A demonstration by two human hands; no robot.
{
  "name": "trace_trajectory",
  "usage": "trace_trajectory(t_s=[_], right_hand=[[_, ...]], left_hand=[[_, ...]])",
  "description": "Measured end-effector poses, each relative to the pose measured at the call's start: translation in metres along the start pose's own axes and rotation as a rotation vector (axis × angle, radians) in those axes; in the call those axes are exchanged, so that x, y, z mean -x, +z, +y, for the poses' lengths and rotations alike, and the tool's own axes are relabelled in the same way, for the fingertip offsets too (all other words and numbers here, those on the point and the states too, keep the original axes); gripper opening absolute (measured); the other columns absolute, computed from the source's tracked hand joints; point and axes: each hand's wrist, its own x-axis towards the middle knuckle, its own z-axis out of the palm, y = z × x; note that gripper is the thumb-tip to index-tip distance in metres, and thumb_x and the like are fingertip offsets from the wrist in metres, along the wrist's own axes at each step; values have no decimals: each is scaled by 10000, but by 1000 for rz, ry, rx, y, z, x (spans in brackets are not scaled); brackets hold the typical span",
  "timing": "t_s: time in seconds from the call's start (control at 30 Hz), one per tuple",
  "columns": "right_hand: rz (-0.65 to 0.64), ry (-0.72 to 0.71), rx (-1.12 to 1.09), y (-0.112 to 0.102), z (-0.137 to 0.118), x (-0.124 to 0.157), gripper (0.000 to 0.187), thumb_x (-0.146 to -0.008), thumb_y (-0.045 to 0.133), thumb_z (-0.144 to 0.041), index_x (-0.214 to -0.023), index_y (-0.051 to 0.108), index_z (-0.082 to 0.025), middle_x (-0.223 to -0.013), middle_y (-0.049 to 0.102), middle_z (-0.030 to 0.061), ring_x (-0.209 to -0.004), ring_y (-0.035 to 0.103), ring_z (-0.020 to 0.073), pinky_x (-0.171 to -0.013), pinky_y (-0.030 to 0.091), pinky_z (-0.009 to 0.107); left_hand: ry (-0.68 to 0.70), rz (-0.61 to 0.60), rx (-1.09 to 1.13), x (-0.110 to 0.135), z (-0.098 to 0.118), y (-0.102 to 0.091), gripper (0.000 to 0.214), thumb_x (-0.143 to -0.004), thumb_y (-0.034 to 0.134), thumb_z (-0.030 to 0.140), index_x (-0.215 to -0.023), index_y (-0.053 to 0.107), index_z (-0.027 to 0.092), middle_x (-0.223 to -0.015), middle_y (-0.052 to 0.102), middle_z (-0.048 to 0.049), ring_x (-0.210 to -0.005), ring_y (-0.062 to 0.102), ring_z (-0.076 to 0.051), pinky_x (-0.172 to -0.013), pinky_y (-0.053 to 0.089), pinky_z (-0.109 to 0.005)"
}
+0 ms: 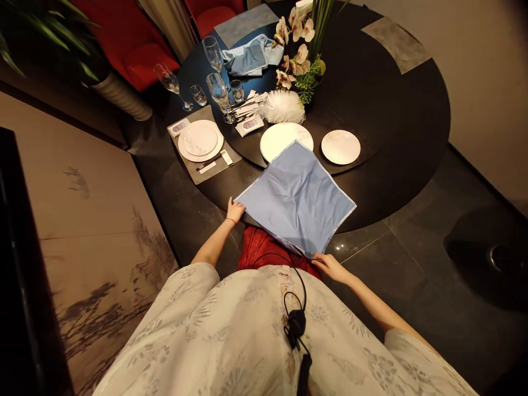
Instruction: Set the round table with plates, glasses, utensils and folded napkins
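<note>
At the near edge of the round black table (404, 165), you spread a blue cloth napkin (299, 192) like a diamond, its pale border showing along the sides. Your left hand (236, 209) has its fingers closed on the left corner, just beyond the table's rim. Your right hand (330, 267) pinches the near corner, low in front of your red garment (256, 247). The far corner overlaps a large white plate (286, 133), hiding its lower part; you cannot tell whether the cloth rests on it or hangs just above. The right corner is free, its surface creased toward the middle.

Just right of that plate sits a smaller white plate (340, 147). To the left, a gray placemat (211, 115) bears a stacked pair of white plates (201, 141), with dark chopsticks (206, 163) beside them. Behind, near the stemmed glasses (219, 94), lie slim packets (248, 107) and a white wrapped bundle (285, 106). Farther back, more folded blue cloths (249, 58) lie in a heap beside white orchids (302, 54).
</note>
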Motion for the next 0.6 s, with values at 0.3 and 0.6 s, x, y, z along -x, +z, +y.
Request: trace_trajectory(t_s=[0.3, 0.6], right_hand=[[-465, 29, -92, -86, -24, -46, 488, -858, 520, -646, -781, 561, -166, -634, 440, -36, -586, 360, 98, -549, 293, 231], [306, 67, 256, -108, -17, -291, 351, -814, 608, -432, -574, 528, -188, -644, 581, 17, -688, 498, 153, -654, 346, 250]], left_hand=[[-92, -84, 278, 93, -72, -28, 198, -795, 672, 396, -802, 744, 213, -1385, 547, -112, -1416, 335, -349, -1162, 295, -536], [-586, 90, 785, 110, -90, -54, 304, -566, 850, 402, -656, 667, 177, -937, 674, -99, -1051, 620, -279, -864, 526, -383]])
